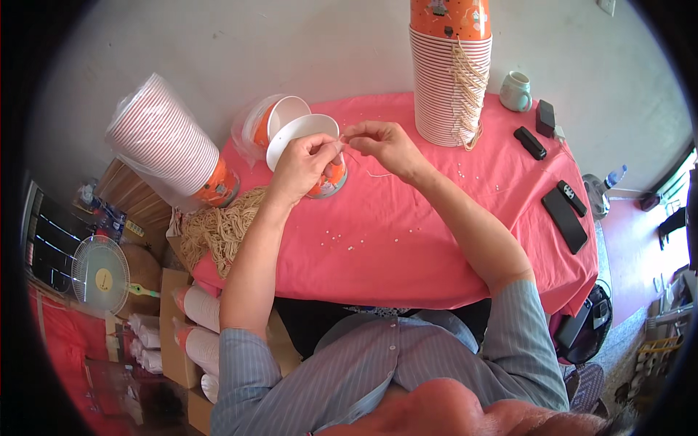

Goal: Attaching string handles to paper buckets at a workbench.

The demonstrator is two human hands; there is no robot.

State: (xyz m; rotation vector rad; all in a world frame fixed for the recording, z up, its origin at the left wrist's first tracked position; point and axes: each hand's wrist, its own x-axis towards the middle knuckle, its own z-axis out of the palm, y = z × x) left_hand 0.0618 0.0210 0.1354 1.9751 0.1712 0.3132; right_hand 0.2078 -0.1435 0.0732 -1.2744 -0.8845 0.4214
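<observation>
My left hand and my right hand meet over the pink table, fingertips pinched close together. A thin pale cord runs between them, its loose end trailing below my right hand. Just beneath my left hand is an orange-and-white paper bucket, tilted with its white mouth facing up and away; my fingers hide part of its side. Behind it, another bucket lies partly in clear plastic. A tangled heap of beige cords lies by my left forearm.
At the back stands a tall stack of buckets with cord loops down its side. Another wrapped stack leans at left. On the right are a mug, a black phone and small black devices. White bits dot the pink cloth.
</observation>
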